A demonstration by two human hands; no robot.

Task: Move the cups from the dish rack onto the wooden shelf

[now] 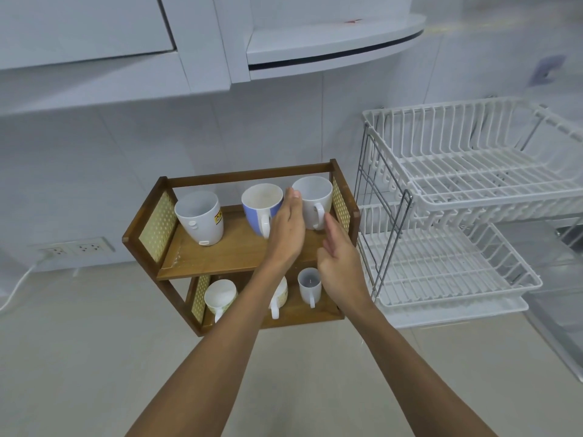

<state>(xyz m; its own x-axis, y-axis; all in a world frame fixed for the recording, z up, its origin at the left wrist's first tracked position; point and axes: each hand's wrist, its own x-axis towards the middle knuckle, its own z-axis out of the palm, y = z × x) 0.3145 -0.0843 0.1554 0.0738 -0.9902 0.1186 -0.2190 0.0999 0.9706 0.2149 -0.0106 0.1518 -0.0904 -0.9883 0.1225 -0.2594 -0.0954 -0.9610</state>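
At frame centre, the left hand (285, 230) and right hand (339, 263), both open and empty, flank the white mug (312, 201), probably to align it on the wooden shelf (220, 247).

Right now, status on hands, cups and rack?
Both hands open, left hand and right hand flanking white cup. Six cups on wooden shelf. Dish rack empty.

The wooden shelf (220, 252) stands on a pale countertop (94, 342), just left of the white wire dish rack (457, 216). Upper tier — three cups upright: a white cup (200, 217) at left, a blue-and-white cup (260, 206) at centre, a white mug (312, 200) at right. Lower tier — a patterned cup (220, 296), a partly hidden cup (279, 299), a small white cup (309, 285).
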